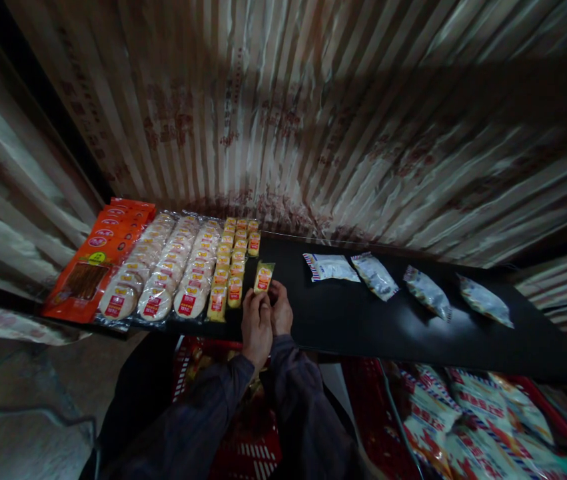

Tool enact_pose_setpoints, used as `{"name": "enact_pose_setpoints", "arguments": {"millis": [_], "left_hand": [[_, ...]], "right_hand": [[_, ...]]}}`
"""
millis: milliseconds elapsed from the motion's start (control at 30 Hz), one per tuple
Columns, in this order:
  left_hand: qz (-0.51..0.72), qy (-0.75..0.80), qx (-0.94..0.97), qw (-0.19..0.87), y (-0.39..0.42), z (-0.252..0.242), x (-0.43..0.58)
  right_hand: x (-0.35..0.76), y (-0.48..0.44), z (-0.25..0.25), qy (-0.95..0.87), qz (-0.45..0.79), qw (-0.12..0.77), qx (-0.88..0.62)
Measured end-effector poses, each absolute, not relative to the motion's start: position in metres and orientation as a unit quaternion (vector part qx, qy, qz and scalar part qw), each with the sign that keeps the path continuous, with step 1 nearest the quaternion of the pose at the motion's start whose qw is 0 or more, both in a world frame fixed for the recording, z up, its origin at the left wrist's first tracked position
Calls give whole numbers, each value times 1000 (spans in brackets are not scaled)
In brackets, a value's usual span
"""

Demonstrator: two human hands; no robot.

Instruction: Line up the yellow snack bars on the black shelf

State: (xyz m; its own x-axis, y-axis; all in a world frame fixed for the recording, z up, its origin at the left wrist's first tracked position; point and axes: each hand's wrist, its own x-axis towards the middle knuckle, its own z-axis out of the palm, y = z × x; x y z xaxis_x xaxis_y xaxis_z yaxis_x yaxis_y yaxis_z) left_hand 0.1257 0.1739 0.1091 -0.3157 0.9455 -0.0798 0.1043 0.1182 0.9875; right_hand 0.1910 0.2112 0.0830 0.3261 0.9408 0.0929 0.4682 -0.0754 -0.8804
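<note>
My left hand [256,325] and my right hand [280,309] are side by side at the front edge of a black shelf [363,320]. Both pinch the near end of a small yellow snack packet [264,276] with a red label, which lies flat on the shelf. Just left of it run two rows of the same yellow packets [230,267]. Further left lie three rows of round wrapped cakes [168,267] and orange packets [100,257].
Several clear and white snack bags [403,280] lie spread along the right half of the shelf. Below it stand red baskets [243,433], and the right one [463,413] holds white, red and blue packets. A striped curtain hangs behind.
</note>
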Motion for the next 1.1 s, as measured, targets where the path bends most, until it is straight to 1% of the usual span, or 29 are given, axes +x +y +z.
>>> {"name": "enact_pose_setpoints", "arguments": {"millis": [167,367,700,867,1100], "left_hand": [[501,629,419,422,183,116,129],[500,627,421,425,192,115,126],[493,631,435,413,208,113,124],[487,633,441,410,213,110,124],[493,628,468,378,224,91,130]], "right_hand": [[190,223,81,-503,312,448,-670],[191,236,79,-513,300,451,-666],[188,258,62,-514,320,461,-648],[187,263,68,-532,319,434,-653],[184,273,75,-577,283,410,-647]]}}
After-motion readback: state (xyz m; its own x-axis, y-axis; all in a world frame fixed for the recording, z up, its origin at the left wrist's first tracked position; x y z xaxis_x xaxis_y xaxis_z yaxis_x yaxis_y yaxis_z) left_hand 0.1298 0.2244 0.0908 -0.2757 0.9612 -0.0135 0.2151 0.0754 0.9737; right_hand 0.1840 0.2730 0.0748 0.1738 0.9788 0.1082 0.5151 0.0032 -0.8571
